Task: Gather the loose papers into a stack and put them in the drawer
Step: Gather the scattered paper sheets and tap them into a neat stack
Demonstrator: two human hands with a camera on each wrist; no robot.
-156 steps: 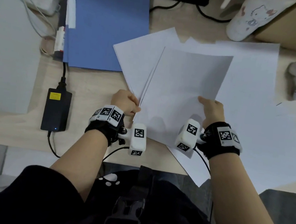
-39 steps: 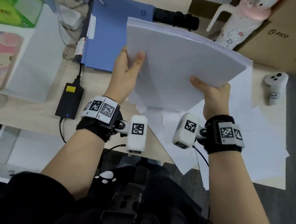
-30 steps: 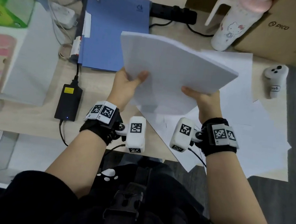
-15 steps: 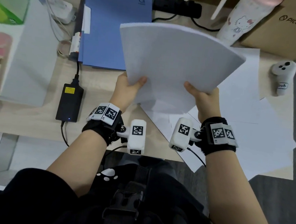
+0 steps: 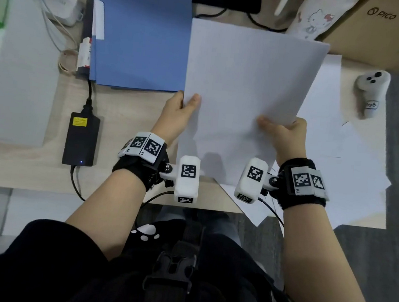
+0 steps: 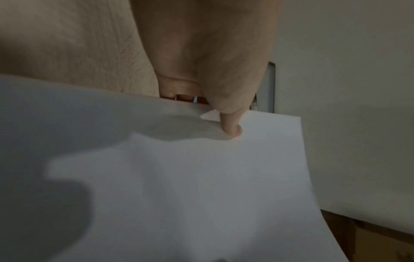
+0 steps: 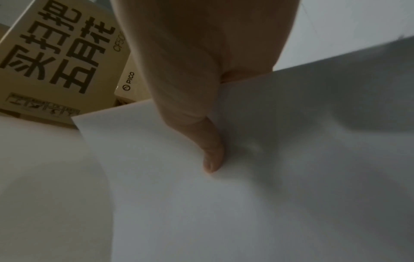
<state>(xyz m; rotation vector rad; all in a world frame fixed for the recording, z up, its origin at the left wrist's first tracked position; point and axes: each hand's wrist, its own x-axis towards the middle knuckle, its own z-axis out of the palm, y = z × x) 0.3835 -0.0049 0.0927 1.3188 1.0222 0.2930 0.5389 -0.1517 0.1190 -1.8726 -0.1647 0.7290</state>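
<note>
A stack of white papers point(image 5: 245, 82) is held over the middle of the desk, its near edge down by the desk's front. My left hand point(image 5: 180, 110) pinches its left edge, thumb on top and fingers hidden beneath. My right hand point(image 5: 281, 132) pinches the stack's right side the same way. The left wrist view shows my thumb pressed on the stack point(image 6: 201, 177). The right wrist view shows the other thumb lying on the stack point(image 7: 246, 177). More loose white sheets point(image 5: 354, 167) lie spread over the right part of the desk. No drawer is in sight.
A blue folder point(image 5: 139, 31) lies left of the stack, with a black power brick point(image 5: 80, 138) and its cable nearer me. A white controller point(image 5: 370, 95), a cardboard box point(image 5: 388, 28) and a white bottle point(image 5: 313, 15) stand at the right and back. A grey laptop-like slab point(image 5: 19, 70) is at left.
The gathered stack, held raised and tilted a second ago, has come down and squared up in front of me. Both hands kept their hold on its sides.
</note>
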